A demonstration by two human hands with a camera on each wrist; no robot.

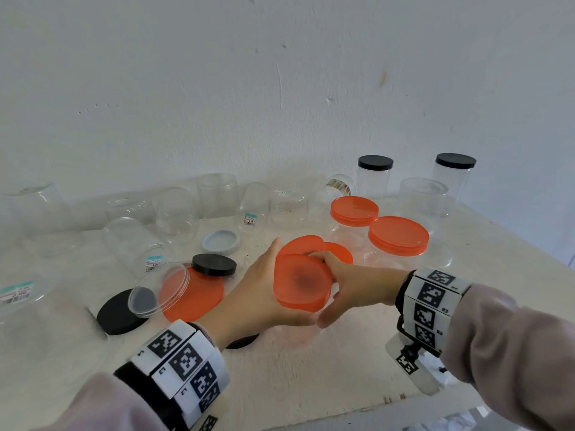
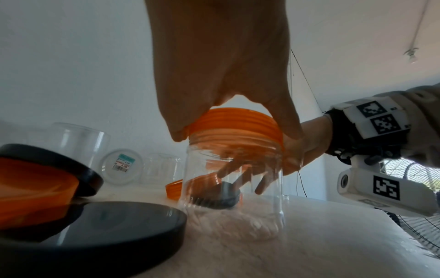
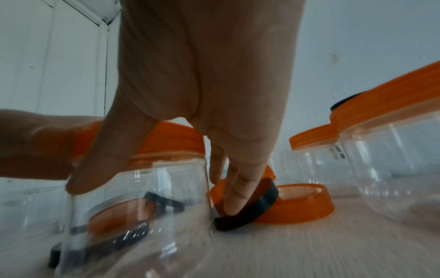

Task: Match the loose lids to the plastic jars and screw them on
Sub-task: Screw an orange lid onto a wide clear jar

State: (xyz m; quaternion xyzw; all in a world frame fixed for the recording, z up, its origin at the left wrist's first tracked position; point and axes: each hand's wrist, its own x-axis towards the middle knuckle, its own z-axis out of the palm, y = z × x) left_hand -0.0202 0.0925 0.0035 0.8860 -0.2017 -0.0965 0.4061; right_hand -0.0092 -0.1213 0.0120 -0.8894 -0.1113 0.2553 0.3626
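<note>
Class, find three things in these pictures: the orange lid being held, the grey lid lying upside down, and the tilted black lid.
orange lid [image 1: 301, 283]: head view, middle of its top.
grey lid [image 1: 221, 241]: head view, its hollow inside.
black lid [image 1: 214, 264]: head view, its flat top.

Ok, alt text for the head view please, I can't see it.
Both hands, left hand and right hand, hold an orange lid on a clear jar at the table's centre. Loose black and orange lids and open jars lie left; capped jars stand right.

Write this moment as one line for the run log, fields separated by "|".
step: screwing lid | left hand: grips orange lid | right hand: holds jar | jar: upright on table
</note>
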